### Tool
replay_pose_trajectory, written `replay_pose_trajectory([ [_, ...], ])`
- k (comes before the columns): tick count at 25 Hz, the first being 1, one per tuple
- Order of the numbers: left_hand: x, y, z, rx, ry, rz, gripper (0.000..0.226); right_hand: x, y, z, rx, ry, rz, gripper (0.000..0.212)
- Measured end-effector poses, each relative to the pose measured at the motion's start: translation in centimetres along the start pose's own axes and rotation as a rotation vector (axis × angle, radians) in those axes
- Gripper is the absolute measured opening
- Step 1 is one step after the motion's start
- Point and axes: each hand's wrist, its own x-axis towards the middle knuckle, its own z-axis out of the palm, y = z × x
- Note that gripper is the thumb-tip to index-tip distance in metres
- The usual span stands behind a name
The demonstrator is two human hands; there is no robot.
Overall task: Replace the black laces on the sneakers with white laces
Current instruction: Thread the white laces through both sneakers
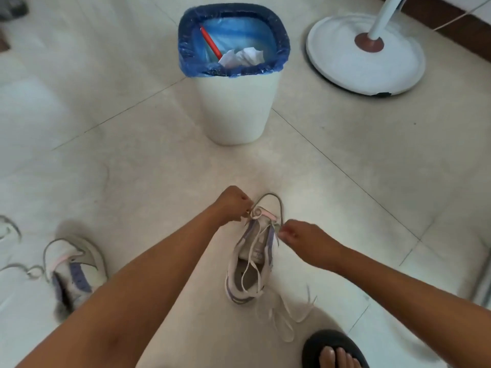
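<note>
A sneaker [252, 258] lies on the tiled floor [345, 168] in front of the person, toe pointing away, heel toward the camera. A white lace [255, 264] is threaded through its upper eyelets and its loose ends trail over the opening and onto the floor near the heel. The left hand [233, 204] is curled in a fist at the left side of the toe end, pinching the lace there. The right hand [300, 237] is curled at the right side of the sneaker, pinching the lace too, though blur hides the exact grip. A thin loop arches over the toe between the two hands.

A second sneaker [75, 266] lies well apart at the left, with a lace [16, 266] strewn beside it; blur hides its colour. Beyond the hands stands a white bin [233, 110] with a blue liner, holding crumpled paper and a red stick. A white fan base [364, 57] sits to its right. A foot in a black slipper [318, 343] shows at the bottom edge.
</note>
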Motion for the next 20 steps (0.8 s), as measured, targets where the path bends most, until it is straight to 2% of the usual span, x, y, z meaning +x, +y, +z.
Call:
replay_pose_trajectory([
  [2,-0.2,0.2,-0.2,0.056,0.006,0.000,0.018,4.2,1.0,-1.0,0.045,0.141,0.026,0.026],
  [6,-0.2,0.5,0.9,0.184,-0.094,-0.077,0.035,7.9,1.1,0.2,0.026,0.108,0.027,0.033],
  [9,-0.5,0.4,0.4,0.188,-0.099,0.031,0.020,8.2,1.1,0.8,-0.089,0.114,0.020,0.029],
  [12,-1.4,-0.1,-0.6,0.128,-0.106,0.133,0.015,7.6,1.1,1.3,0.081,0.188,-0.016,0.024],
  [13,-1.8,-0.3,-0.8,0.141,-0.063,0.177,0.012,7.4,1.0,1.5,0.129,0.196,-0.020,0.022],
  [17,-2.4,-0.5,-2.0,0.465,0.315,0.525,0.006,7.1,0.3,1.8,0.121,0.202,-0.105,0.010],
  [18,-2.5,-0.5,-2.2,0.482,0.359,0.562,0.009,7.1,0.3,1.8,0.140,0.221,-0.131,0.011],
  [20,-2.4,-0.8,-2.1,0.423,0.371,0.524,0.013,6.9,0.4,2.0,0.260,0.240,-0.148,0.014],
])
